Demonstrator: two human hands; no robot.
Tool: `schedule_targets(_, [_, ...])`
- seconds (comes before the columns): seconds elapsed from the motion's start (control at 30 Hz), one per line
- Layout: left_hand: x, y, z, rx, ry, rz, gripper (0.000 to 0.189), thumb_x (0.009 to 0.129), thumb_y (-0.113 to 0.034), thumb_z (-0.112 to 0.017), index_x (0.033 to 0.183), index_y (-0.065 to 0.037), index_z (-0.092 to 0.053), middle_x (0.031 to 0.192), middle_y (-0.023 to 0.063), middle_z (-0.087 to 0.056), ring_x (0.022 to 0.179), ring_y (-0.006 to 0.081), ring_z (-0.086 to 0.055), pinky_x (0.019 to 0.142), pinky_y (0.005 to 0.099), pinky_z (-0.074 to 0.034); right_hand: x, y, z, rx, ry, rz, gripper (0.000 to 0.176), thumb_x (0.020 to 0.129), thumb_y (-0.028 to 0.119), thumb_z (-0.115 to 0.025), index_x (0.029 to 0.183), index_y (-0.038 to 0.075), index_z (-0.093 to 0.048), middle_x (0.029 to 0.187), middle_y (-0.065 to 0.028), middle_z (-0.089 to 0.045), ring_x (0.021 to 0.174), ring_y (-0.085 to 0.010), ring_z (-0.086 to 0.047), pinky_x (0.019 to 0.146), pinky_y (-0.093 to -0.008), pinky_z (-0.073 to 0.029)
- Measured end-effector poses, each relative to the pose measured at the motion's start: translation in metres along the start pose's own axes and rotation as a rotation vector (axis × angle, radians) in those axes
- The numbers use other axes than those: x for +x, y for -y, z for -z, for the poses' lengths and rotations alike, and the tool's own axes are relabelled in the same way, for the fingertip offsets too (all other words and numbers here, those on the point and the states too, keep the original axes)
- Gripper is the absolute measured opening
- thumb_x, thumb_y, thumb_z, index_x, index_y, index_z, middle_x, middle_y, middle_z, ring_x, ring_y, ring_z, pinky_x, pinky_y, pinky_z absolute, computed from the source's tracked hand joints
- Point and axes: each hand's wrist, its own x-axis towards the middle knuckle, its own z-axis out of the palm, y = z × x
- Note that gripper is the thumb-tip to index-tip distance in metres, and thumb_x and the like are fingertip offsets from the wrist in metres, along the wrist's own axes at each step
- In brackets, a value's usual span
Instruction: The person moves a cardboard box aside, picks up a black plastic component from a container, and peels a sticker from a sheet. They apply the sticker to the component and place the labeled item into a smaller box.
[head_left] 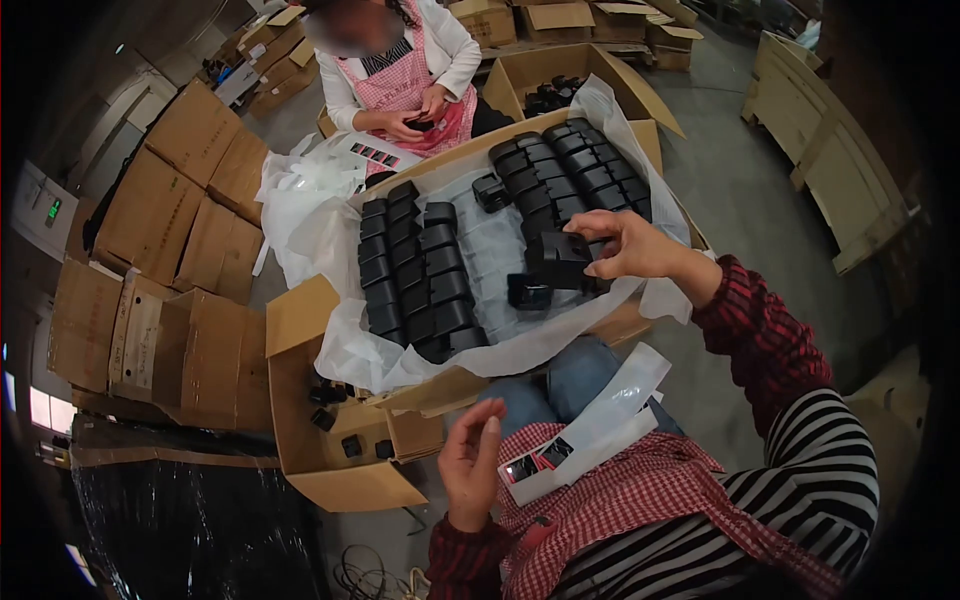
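My right hand (630, 245) grips a black plastic housing (558, 260) between thumb and fingers, over the near right part of a large carton lined with white plastic film (350, 345). Just below and left of it, another black housing (529, 292) sits on the film. Rows of similar black parts (410, 270) fill the carton's left side, and more rows (570, 170) lie at its far right. Raised above my lap, my left hand (470, 465) is empty with its fingers stretched upward. Beside it, a sticker sheet (545, 470) with dark and red labels rests on my checked apron.
Across the carton, a co-worker (405, 75) in a pink checked apron handles a small dark item near another label sheet (375, 155). An open box (345, 485) with several black pieces stands below left. Stacked cartons (190, 190) line the left; a wooden crate (820, 140) stands right.
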Motion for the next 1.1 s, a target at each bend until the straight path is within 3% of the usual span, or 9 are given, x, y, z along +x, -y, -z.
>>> schedule_targets(0.13, [0.032, -0.033, -0.029, -0.271, 0.026, 0.145, 0.031, 0.100, -0.020, -0.046, 0.124, -0.002, -0.051, 0.118, 0.0116, -0.060, 0.105, 0.0195, -0.060, 0.091, 0.0330, -0.048, -0.025, 0.003, -0.007, 0.754, 0.191, 0.053, 0.066, 0.074, -0.005, -0.069, 0.136, 0.000, -0.046, 0.135, -0.0146, -0.050, 0.115, -0.0204, -0.055, 0.091, -0.0334, -0.049])
schedule_targets(0.37, [0.041, -0.039, -0.049, -0.457, 0.201, 0.360, 0.045, 0.103, -0.036, -0.037, 0.134, -0.004, -0.043, 0.124, 0.0114, -0.055, 0.104, 0.0218, -0.061, 0.087, 0.0338, -0.051, -0.050, -0.005, -0.043, 1.188, 0.316, -0.158, 0.069, 0.075, -0.003, -0.069, 0.138, -0.002, -0.041, 0.134, -0.0139, -0.050, 0.119, -0.0201, -0.052, 0.099, -0.0342, -0.044])
schedule_targets(0.47, [0.041, -0.042, -0.041, -0.645, 0.260, 0.574, 0.050, 0.102, -0.032, -0.043, 0.141, -0.002, -0.033, 0.125, 0.0111, -0.053, 0.104, 0.0208, -0.060, 0.086, 0.0292, -0.052, -0.054, 0.000, -0.046, 0.547, 0.520, 0.253, 0.059, 0.077, -0.005, -0.064, 0.133, 0.003, -0.048, 0.129, -0.0092, -0.048, 0.120, -0.0194, -0.049, 0.097, -0.0339, -0.044])
schedule_targets(0.6, [0.033, -0.014, -0.036, -0.623, 0.061, 0.516, 0.046, 0.097, -0.010, -0.051, 0.139, 0.001, -0.036, 0.124, 0.0107, -0.054, 0.112, 0.0161, -0.054, 0.096, 0.0314, -0.045, -0.055, 0.001, -0.071, 0.014, 0.452, 0.745, 0.058, 0.082, -0.013, -0.048, 0.134, 0.014, -0.050, 0.134, -0.0091, -0.043, 0.120, -0.0176, -0.048, 0.098, -0.0328, -0.043])
schedule_targets(0.73, [0.023, -0.010, -0.048, -0.589, -0.011, 0.350, 0.052, 0.094, 0.000, -0.051, 0.141, 0.002, -0.032, 0.129, 0.0114, -0.050, 0.119, 0.0173, -0.049, 0.101, 0.0320, -0.042, -0.065, -0.003, -0.085, 0.643, 0.220, 0.240, 0.050, 0.087, -0.003, -0.058, 0.135, 0.009, -0.049, 0.137, -0.0083, -0.041, 0.123, -0.0186, -0.046, 0.098, -0.0304, -0.042])
schedule_targets(0.83, [0.011, -0.011, -0.056, -0.582, 0.005, 0.262, 0.060, 0.091, 0.003, -0.051, 0.145, 0.000, -0.025, 0.134, 0.0118, -0.044, 0.123, 0.0190, -0.045, 0.102, 0.0333, -0.041, -0.074, 0.003, -0.102, 0.534, 0.261, -0.015, 0.053, 0.084, 0.008, -0.068, 0.133, 0.002, -0.048, 0.136, -0.0092, -0.042, 0.124, -0.0212, -0.046, 0.102, -0.0331, -0.041])
schedule_targets(0.9, [0.002, -0.003, -0.061, -0.360, 0.205, 0.241, 0.072, 0.089, 0.005, -0.053, 0.149, -0.004, -0.014, 0.137, 0.0129, -0.037, 0.119, 0.0168, -0.047, 0.093, 0.0299, -0.046, -0.070, 0.000, -0.110, 0.337, 0.291, 0.089, 0.057, 0.078, 0.015, -0.076, 0.129, 0.003, -0.053, 0.128, -0.0086, -0.049, 0.117, -0.0194, -0.051, 0.096, -0.0307, -0.044])
schedule_targets(1.0, [-0.004, 0.006, -0.065, -0.105, 0.154, 0.214, 0.077, 0.086, 0.000, -0.062, 0.148, -0.005, -0.017, 0.130, 0.0150, -0.045, 0.113, 0.0175, -0.051, 0.088, 0.0284, -0.047, -0.077, -0.001, -0.128, 0.086, 0.062, 0.239, 0.041, 0.074, 0.024, -0.079, 0.108, 0.004, -0.066, 0.109, -0.0096, -0.058, 0.101, -0.0213, -0.058, 0.084, -0.0317, -0.048])
schedule_targets(1.1, [-0.015, 0.012, -0.055, 0.009, 0.147, 0.303, 0.079, 0.084, -0.002, -0.066, 0.148, -0.006, -0.019, 0.127, 0.0155, -0.047, 0.110, 0.0199, -0.053, 0.089, 0.0298, -0.047, -0.083, -0.004, -0.150, -0.046, 0.028, 0.106, 0.038, 0.079, 0.029, -0.075, 0.106, 0.003, -0.067, 0.102, -0.0094, -0.060, 0.099, -0.0215, -0.059, 0.081, -0.0317, -0.048])
